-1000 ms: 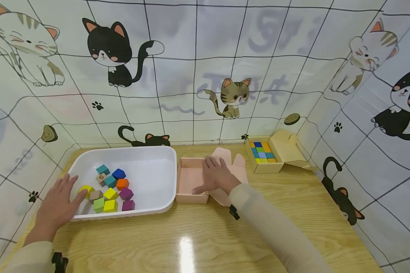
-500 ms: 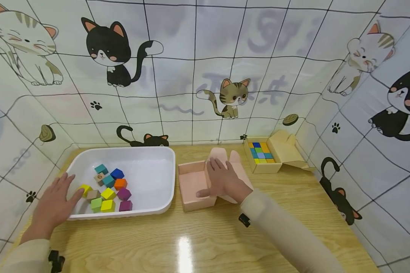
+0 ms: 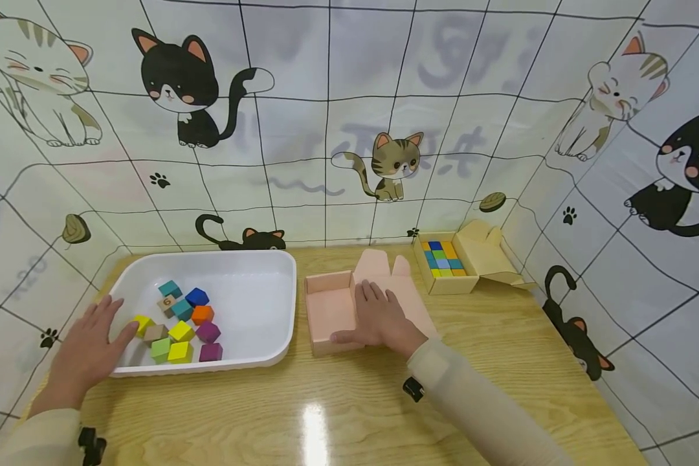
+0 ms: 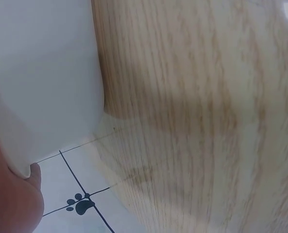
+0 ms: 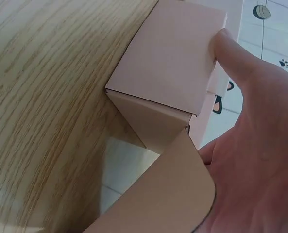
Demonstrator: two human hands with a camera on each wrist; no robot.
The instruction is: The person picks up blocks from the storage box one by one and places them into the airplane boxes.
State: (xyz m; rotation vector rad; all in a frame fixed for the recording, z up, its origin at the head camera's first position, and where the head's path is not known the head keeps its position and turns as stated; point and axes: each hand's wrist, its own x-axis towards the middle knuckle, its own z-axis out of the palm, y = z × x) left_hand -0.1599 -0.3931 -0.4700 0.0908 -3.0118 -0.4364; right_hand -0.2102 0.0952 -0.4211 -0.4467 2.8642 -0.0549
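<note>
On the table (image 3: pixel 239 414), the tray (image 3: pixel 256 298) lies lengthwise left to right; just beside it, the pink box (image 3: pixel 329 314) runs near to far, its lid (image 3: pixel 409 298) folded out rightward. The right hand (image 3: pixel 381 320), fingers extended, touches the box; the left hand (image 3: pixel 87 353), fingers loose, rests at the tray's left rim.

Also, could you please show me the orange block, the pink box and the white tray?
Orange block (image 3: pixel 202 315), head view: its middle.
Pink box (image 3: pixel 331 315), head view: inside floor.
White tray (image 3: pixel 256 298), head view: bare floor, right side.

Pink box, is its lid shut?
No, the lid of the pink box lies open on the side away from the white tray.
</note>
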